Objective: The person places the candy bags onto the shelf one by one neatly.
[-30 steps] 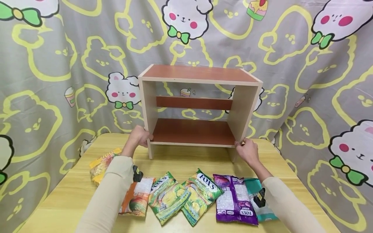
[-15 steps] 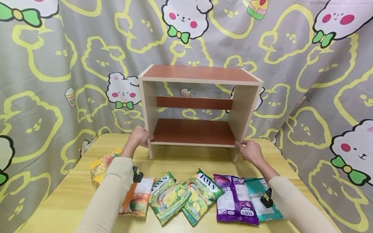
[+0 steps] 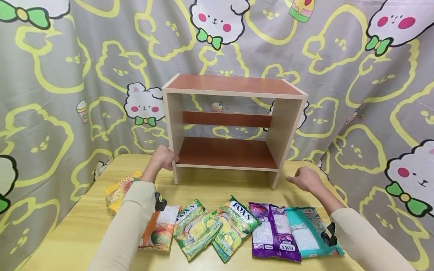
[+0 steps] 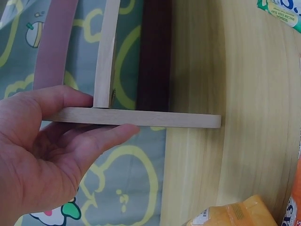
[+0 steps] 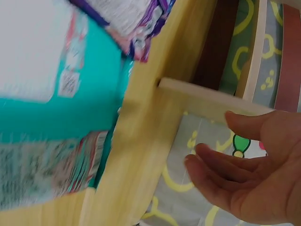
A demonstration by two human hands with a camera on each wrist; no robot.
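Observation:
A small wooden shelf (image 3: pixel 227 153) with a reddish-brown top and board stands upright on the table. My left hand (image 3: pixel 164 157) grips its left side panel at the height of the lower board; in the left wrist view the panel's edge (image 4: pixel 141 117) passes between thumb and fingers. Apart from the shelf, just right of its right side panel (image 3: pixel 286 131), my right hand (image 3: pixel 306 179) hovers over the table. The right wrist view shows that hand's fingers (image 5: pixel 207 181) loosely bent around nothing. Below my right forearm lies a teal candy bag (image 3: pixel 310 231).
Along the table's front (image 3: pixel 112 259) lie a purple candy bag (image 3: pixel 272 233), two green Fox's candy bags (image 3: pixel 196 229) and an orange bag (image 3: pixel 159 229). A yellow bag (image 3: pixel 116 192) is at the left, partly behind my left sleeve. A patterned curtain (image 3: pixel 112 86) hangs behind.
My right hand has let go of the shelf's right panel and moved right, uncovering more of the teal candy bag. My left hand has kept its grip, and the shelf stays in place.

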